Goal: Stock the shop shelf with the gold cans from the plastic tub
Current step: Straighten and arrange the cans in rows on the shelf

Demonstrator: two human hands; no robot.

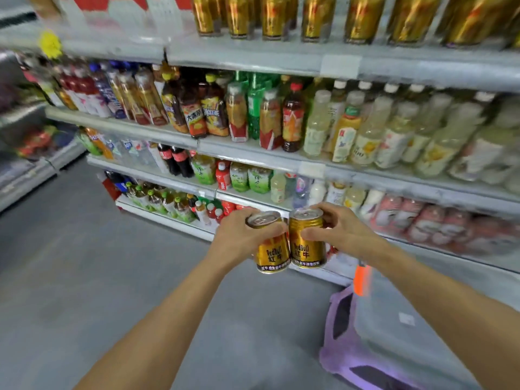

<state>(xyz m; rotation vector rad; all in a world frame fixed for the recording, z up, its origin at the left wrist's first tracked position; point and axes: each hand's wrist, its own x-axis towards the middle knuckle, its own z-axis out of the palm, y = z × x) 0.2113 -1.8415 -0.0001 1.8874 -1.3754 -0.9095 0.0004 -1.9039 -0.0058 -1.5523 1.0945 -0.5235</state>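
Observation:
My left hand (242, 237) grips a gold can (271, 253) around its upper half. My right hand (339, 229) grips a second gold can (306, 243) the same way. Both cans are upright and touch side by side in mid-air, in front of the lower shelves. A row of gold cans (318, 16) stands on the top shelf (253, 56), high above my hands. The plastic tub (408, 330), clear with an orange latch, sits at the lower right under my right forearm; its contents are hidden.
The tub rests on a purple stool (342, 358) on the grey floor (84, 277). Shelves of bottled drinks (281, 119) fill the unit ahead, running from left to right. Another display stands at the far left.

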